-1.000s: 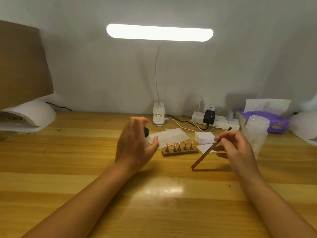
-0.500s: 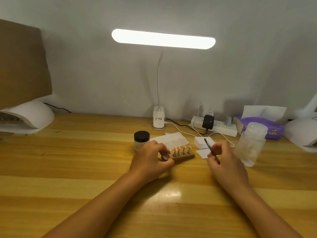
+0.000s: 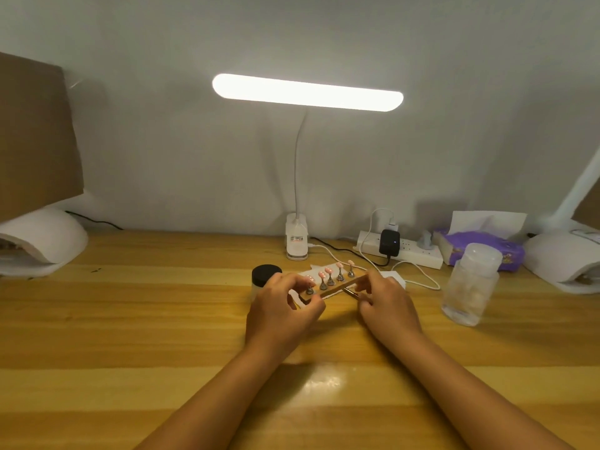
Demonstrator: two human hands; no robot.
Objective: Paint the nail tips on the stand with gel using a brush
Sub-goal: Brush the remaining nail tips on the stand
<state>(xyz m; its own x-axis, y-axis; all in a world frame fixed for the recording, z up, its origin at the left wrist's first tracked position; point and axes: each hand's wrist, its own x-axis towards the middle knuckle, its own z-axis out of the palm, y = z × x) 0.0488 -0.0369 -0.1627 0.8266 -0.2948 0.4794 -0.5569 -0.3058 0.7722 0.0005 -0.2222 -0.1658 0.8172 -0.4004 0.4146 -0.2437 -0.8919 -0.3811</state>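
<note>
A small wooden stand [image 3: 337, 288] carries several pink nail tips [image 3: 328, 271] on metal pegs. It is tilted, its right end higher. My left hand [image 3: 282, 308] pinches its left end. My right hand [image 3: 386, 302] is at its right end and pinches a thin brush [image 3: 351, 292], which points left, just below the stand's base. A frosted gel jar with a black lid [image 3: 265, 276] stands just left of my left hand, partly hidden by my fingers.
White wipes [image 3: 313, 271] lie behind the stand. A clear plastic bottle [image 3: 470, 284] stands at right. At the back are a clip lamp [image 3: 296, 241], a power strip [image 3: 412, 251] with cables and a purple tissue pack [image 3: 480, 248]. White nail lamps [image 3: 39, 241] [image 3: 565, 258] flank the desk.
My left hand has taken the stand's left end and tipped it up at the right. My right hand moved in to the stand's right end, the brush now pointing left.
</note>
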